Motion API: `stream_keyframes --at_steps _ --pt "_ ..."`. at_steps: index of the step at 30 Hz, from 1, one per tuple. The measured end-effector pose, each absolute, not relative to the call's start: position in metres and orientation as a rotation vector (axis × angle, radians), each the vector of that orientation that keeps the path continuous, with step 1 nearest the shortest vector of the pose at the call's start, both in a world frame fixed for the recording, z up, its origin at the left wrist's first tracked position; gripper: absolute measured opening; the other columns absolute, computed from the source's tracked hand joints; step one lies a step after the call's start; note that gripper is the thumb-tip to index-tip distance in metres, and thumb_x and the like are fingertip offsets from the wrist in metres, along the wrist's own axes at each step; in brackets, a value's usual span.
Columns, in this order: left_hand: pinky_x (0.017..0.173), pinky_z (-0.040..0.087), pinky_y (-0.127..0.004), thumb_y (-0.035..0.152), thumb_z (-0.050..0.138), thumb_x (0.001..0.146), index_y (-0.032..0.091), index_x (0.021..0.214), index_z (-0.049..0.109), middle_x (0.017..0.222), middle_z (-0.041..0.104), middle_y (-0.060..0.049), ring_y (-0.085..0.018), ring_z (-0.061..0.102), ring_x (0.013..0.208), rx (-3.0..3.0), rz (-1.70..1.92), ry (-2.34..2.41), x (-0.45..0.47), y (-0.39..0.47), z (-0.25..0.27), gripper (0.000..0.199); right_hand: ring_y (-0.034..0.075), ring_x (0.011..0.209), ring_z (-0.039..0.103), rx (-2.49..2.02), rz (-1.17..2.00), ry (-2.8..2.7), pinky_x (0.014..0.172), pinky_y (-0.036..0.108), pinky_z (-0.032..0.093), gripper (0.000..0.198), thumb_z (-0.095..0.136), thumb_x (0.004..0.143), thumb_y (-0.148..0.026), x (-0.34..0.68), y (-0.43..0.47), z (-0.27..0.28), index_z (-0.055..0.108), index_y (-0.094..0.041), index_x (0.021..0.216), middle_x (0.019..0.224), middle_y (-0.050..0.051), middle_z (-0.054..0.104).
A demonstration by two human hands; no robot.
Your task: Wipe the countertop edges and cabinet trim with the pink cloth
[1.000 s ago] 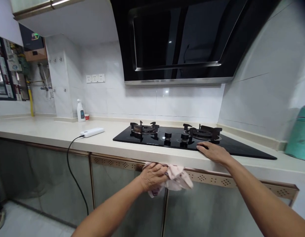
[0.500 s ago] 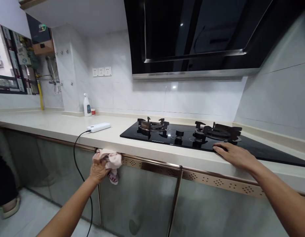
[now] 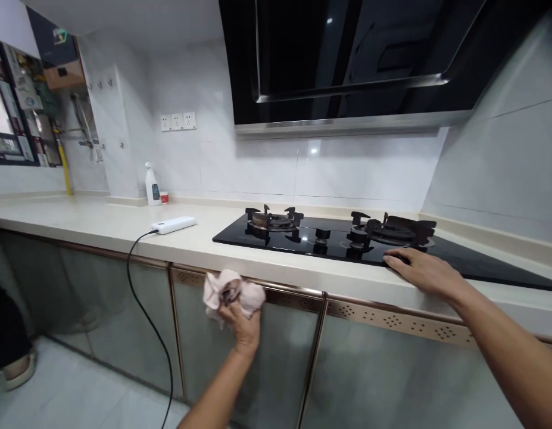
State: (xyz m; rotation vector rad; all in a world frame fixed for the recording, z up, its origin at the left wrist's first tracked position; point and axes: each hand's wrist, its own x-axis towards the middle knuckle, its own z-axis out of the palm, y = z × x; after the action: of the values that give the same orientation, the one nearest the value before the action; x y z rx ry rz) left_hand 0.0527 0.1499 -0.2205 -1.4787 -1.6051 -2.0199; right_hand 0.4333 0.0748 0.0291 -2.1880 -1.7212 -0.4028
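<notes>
Cloth: a pale pink, bunched cloth (image 3: 231, 291), left of centre and below the middle of the frame, covering part of the perforated metal strip (image 3: 392, 322) along the cabinet top.
Left hand: the left hand (image 3: 243, 328) grasps the cloth from below, fingers partly buried in its folds; the bulk spreads above the knuckles and to both sides.
Right hand: the right hand (image 3: 421, 268), right of centre, rests palm down on the front edge of the black stove (image 3: 338, 247), fingers unclenched around nothing visible; it is well apart from the cloth.
Worktop: the pale worktop (image 3: 202, 244) runs above the cloth across the frame.
White device: a white device (image 3: 174, 224) lies on the worktop, left of the stove, with its black cable (image 3: 151, 323) hanging down the front.
Back left: a white bottle (image 3: 152, 186) stands just beside a small red-and-white tub (image 3: 164, 197).
</notes>
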Motion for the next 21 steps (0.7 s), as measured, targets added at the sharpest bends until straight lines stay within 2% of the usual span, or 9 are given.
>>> stream_keyframes --at_steps 3,6,9,12,15,18,20,21 --pt "0.101 0.041 -0.069 0.03 0.071 0.074 0.025 0.136 0.044 0.139 0.034 -0.02 -0.045 0.034 0.136 -1.623 -1.994 -1.484 0.115 0.129 -0.237 0.068 0.036 0.123 0.057 -2.222 -0.288 -1.692 0.103 0.049 0.044 0.061 0.03 0.092 -0.061 0.429 0.069 0.032 0.065 -0.027 0.13 0.143 0.006 0.058" --pt "0.1 0.041 -0.071 0.031 0.076 0.071 0.029 0.133 0.051 0.142 0.038 -0.02 -0.048 0.034 0.137 -1.761 -1.844 -1.297 0.132 0.117 -0.257 0.067 0.035 0.123 0.058 -2.209 -0.252 -1.68 0.104 0.047 0.044 0.061 0.034 0.09 -0.061 0.428 0.065 0.034 0.066 -0.027 0.128 0.141 0.006 0.059" --pt "0.105 0.039 -0.071 0.026 0.076 0.071 0.032 0.124 0.058 0.142 0.043 -0.017 -0.047 0.033 0.141 -1.899 -1.707 -1.124 0.12 0.113 -0.272 0.056 0.034 0.123 0.058 -2.188 -0.247 -1.683 0.103 0.044 0.044 0.058 0.034 0.089 -0.06 0.427 0.061 0.037 0.068 -0.026 0.123 0.14 0.006 0.06" --pt "0.108 0.037 -0.072 0.018 0.073 0.073 0.03 0.121 0.059 0.141 0.046 -0.016 -0.044 0.032 0.142 -1.942 -1.701 -1.174 0.111 0.108 -0.273 0.052 0.036 0.12 0.059 -2.159 -0.28 -1.566 0.102 0.045 0.044 0.055 0.037 0.088 -0.06 0.419 0.051 0.042 0.071 -0.026 0.115 0.131 0.009 0.066" --pt "0.107 0.04 -0.067 0.011 0.067 0.075 0.027 0.12 0.056 0.138 0.048 -0.016 -0.039 0.039 0.138 -1.883 -1.763 -1.281 0.113 0.101 -0.262 0.049 0.034 0.117 0.06 -1.822 -0.366 -1.28 0.102 0.043 0.046 0.049 0.04 0.088 -0.057 0.389 0.025 0.037 0.069 -0.024 0.111 0.123 0.01 0.069" --pt "0.101 0.046 -0.06 0.008 0.062 0.076 0.024 0.122 0.05 0.129 0.051 -0.017 -0.035 0.049 0.127 -1.856 -1.912 -1.293 0.113 0.096 -0.245 0.051 0.031 0.112 0.062 -1.508 -0.362 -1.077 0.101 0.045 0.048 0.04 0.043 0.091 -0.057 0.333 -0.015 -0.001 0.065 -0.029 0.109 0.114 0.009 0.07" --pt "0.096 0.049 -0.054 0.011 0.062 0.077 0.022 0.132 0.042 0.123 0.054 -0.017 -0.033 0.054 0.12 -1.855 -2.039 -1.263 0.11 0.093 -0.236 0.059 0.032 0.1 0.064 -1.494 -0.147 -1.32 0.095 0.05 0.051 0.033 0.046 0.09 -0.06 0.286 -0.035 -0.046 0.065 -0.035 0.098 0.099 0.006 0.07" --pt "0.096 0.049 -0.052 0.014 0.063 0.077 0.022 0.136 0.038 0.122 0.054 -0.017 -0.033 0.054 0.118 -1.852 -2.094 -1.255 0.108 0.092 -0.233 0.065 0.031 0.1 0.065 -1.451 0.028 -1.538 0.092 0.05 0.052 0.03 0.048 0.089 -0.06 0.264 -0.04 -0.071 0.065 -0.038 0.101 0.099 0.004 0.07"
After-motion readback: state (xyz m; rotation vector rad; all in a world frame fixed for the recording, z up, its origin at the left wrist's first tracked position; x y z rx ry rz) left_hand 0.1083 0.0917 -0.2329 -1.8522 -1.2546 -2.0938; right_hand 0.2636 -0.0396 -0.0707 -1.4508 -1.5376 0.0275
